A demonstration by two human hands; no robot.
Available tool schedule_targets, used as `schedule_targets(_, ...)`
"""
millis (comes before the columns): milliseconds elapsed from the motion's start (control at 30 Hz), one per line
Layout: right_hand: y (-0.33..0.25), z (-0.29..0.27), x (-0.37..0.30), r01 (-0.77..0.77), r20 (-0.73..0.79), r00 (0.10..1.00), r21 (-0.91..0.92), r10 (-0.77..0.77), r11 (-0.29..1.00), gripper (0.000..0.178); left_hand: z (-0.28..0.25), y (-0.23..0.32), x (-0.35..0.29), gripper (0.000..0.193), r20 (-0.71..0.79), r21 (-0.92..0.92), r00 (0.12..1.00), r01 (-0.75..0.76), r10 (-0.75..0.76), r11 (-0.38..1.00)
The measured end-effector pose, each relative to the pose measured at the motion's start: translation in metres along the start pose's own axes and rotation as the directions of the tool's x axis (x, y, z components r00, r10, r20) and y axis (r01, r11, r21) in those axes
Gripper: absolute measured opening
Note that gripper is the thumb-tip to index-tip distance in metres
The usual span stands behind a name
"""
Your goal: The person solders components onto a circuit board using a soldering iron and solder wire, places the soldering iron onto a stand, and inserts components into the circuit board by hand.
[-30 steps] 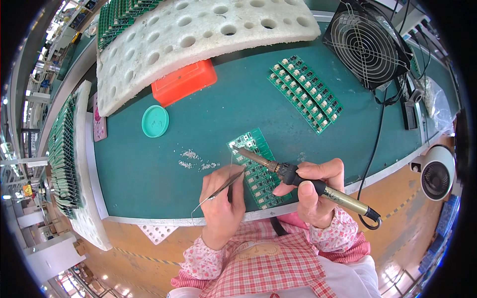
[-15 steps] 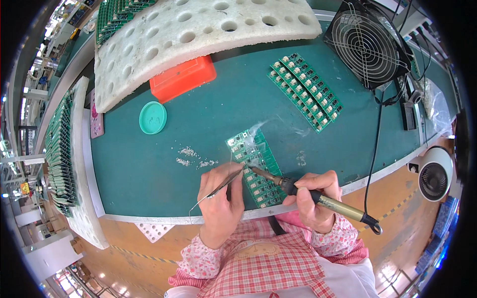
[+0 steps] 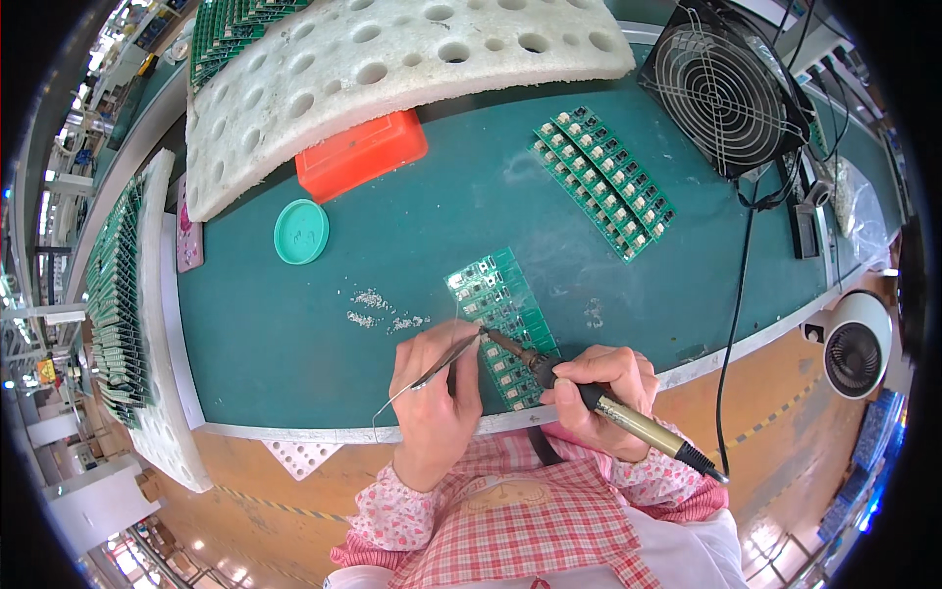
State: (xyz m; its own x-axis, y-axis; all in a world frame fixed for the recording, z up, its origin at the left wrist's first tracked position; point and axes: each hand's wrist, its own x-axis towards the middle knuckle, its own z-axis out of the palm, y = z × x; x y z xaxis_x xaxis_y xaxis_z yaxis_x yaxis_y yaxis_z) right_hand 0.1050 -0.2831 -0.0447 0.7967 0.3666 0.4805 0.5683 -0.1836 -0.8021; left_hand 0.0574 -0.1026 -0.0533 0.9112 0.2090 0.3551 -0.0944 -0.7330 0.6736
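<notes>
- Circuit board [image 3: 524, 314] flat on the green work surface [image 3: 383, 255], long axis slanting from far left to near right.
- Our left hand [image 3: 435, 393], the nearer to the tips, pinches tweezers [image 3: 444, 363] beside the board's left edge.
- Our right hand [image 3: 606, 393] grips a soldering iron [image 3: 643, 426], board lying to its left and beyond.
- Tips close together; we cannot tell contact.

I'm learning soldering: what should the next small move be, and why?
Probably hold the tweezers steady in the left hand while the right hand settles the soldering iron onto the green board: both tools' tips sit close together over it.
</notes>
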Motion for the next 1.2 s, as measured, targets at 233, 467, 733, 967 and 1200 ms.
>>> schedule_targets(233, 0.001, -0.001, -0.003, 0.010, -0.010, 1.000, -0.013, -0.010, 1.000, 0.015, 0.001, 0.001, 0.000, 0.023, 0.002, 0.001, 1.000, 0.008, -0.008, 1.000)
schedule_targets(467, 0.001, -0.001, -0.005, -0.053, -0.016, 0.998, 0.022, 0.053, 0.998, 0.014, 0.000, 0.000, 0.000, 0.023, -0.007, -0.007, 1.000, 0.001, -0.001, 1.000)
schedule_targets(733, 0.001, 0.001, -0.003, 0.008, -0.003, 1.000, 0.011, -0.008, 1.000, 0.016, -0.001, 0.001, -0.001, 0.023, -0.003, -0.008, 1.000, -0.001, 0.001, 1.000)
schedule_targets(967, 0.005, 0.002, -0.002, 0.069, -0.068, 0.995, 0.000, -0.068, 0.998, 0.015, 0.001, -0.003, 0.001, 0.023, -0.010, 0.013, 1.000, 0.003, -0.003, 1.000)
schedule_targets(1200, -0.006, -0.012, -0.006, 0.040, -0.116, 0.992, -0.061, -0.047, 0.997, 0.019, 0.001, 0.013, 0.004, 0.022, 0.027, -0.024, 0.999, 0.038, -0.038, 0.999)
